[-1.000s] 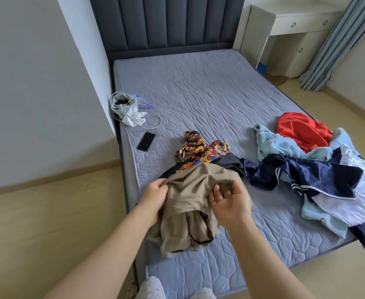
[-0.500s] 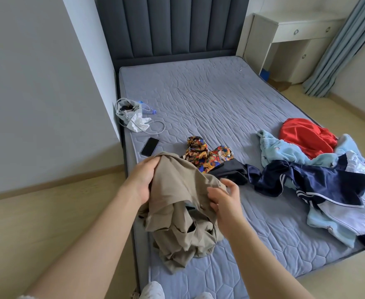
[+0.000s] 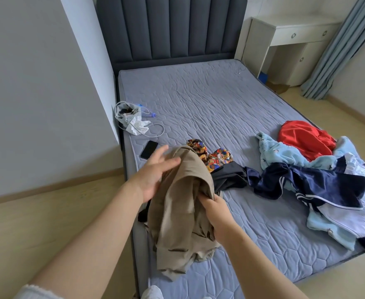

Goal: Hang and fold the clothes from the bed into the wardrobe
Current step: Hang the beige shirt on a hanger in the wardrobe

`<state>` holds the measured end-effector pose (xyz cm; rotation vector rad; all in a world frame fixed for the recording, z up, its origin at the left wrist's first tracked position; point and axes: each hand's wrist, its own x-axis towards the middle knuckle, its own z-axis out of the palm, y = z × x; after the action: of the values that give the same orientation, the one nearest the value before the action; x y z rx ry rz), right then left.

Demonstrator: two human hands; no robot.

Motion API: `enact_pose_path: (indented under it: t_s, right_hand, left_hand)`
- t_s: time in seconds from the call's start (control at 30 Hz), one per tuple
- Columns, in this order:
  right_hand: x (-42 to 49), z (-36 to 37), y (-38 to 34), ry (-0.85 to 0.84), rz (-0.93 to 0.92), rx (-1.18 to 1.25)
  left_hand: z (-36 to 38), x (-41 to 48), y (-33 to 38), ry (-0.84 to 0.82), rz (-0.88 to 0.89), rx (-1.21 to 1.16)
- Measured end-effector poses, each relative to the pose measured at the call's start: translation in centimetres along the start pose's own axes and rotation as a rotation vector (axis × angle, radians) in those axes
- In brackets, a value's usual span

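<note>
Tan garment (image 3: 183, 208) is held up over the bed's (image 3: 198, 100) near-left corner, with its lower end bunched on the mattress by the near edge and its left side hanging about level with the bed's left edge. Hands are apart. Right hand (image 3: 217, 209) grips a fold on the garment's right side, fingertips buried in cloth. Left hand (image 3: 155, 173) has its fingers spread and straight against the upper left of the garment, motion-blurred, so I can't tell how firm the contact is. A dark scrap (image 3: 142, 214) pokes out under the garment's left side; I can't make out what it is. Just behind the garment are a patterned cloth (image 3: 216, 157) and a black cloth (image 3: 229, 178), touching each other. The black one runs into a navy garment (image 3: 306, 184), which starts the pile on the right with a light blue piece (image 3: 272, 152), a red one (image 3: 304, 139) and a pale lilac one (image 3: 354, 203). The pile overlaps the bed's right edge and is cut by the frame edge, and a navy corner hangs off near the foot. A strip of bare mattress lies between garment and pile, with more up to the headboard (image 3: 170, 29). Phone (image 3: 148, 149) sits near the left edge just beyond the left hand. Farther up are a bag (image 3: 127, 115) and cable (image 3: 158, 130) tight to the wall (image 3: 37, 83). Floor (image 3: 48, 212) lies to the left of the bed. Desk (image 3: 285, 35) and curtain (image 3: 336, 46) are at far right.
</note>
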<state>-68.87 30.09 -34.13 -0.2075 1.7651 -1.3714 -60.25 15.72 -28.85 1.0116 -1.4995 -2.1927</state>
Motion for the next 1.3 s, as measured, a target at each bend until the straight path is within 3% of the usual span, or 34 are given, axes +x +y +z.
enact_pose_path:
  t_s: [0.17, 0.23, 0.33, 0.4, 0.63, 0.87, 0.97, 1.1, 1.23, 1.3]
  right_hand:
    - [0.0, 0.1, -1.1, 0.047, 0.012, 0.256]
    - [-0.2, -0.2, -1.6, 0.097, 0.012, 0.238]
    - [-0.1, -1.1, -1.6, 0.153, -0.009, 0.212]
    - [-0.1, -1.2, -1.3, 0.16, -0.03, 0.174]
    - [0.0, -0.7, -1.6, 0.207, -0.203, 0.075]
    - [-0.1, -1.6, -2.0, 0.315, -0.278, 0.096]
    - [-0.1, -1.9, -1.9, 0.276, -0.26, 0.088]
    - [0.0, -1.1, -1.6, 0.044, -0.23, -0.018]
    - [0.0, 0.5, -2.1, -0.189, -0.183, -0.098]
    - [0.1, 1.4, -3.2, -0.227, -0.19, -0.214]
  left_hand:
    - [0.7, -0.8, -3.8, -0.254, -0.172, 0.394]
    - [0.5, -0.2, -4.7, -0.119, -0.094, 0.508]
    - [-0.4, 0.6, -4.1, 0.308, 0.074, 0.788]
    - [-1.0, 0.9, -2.9, 0.47, 0.164, 0.868]
    - [-1.6, 1.3, 0.0, 0.704, 0.255, 0.847]
    - [-2.6, 1.0, -0.1, 0.908, -0.025, 0.591]
    - [-1.7, 0.2, 1.3, 0.779, 0.061, 0.43]
    - [1.4, -2.0, 5.8, 0.432, 0.277, -0.019]
    - [2.7, -4.2, 8.9, 0.12, 0.353, -0.231]
    - [2.9, -5.1, 9.5, 0.006, 0.341, -0.338]
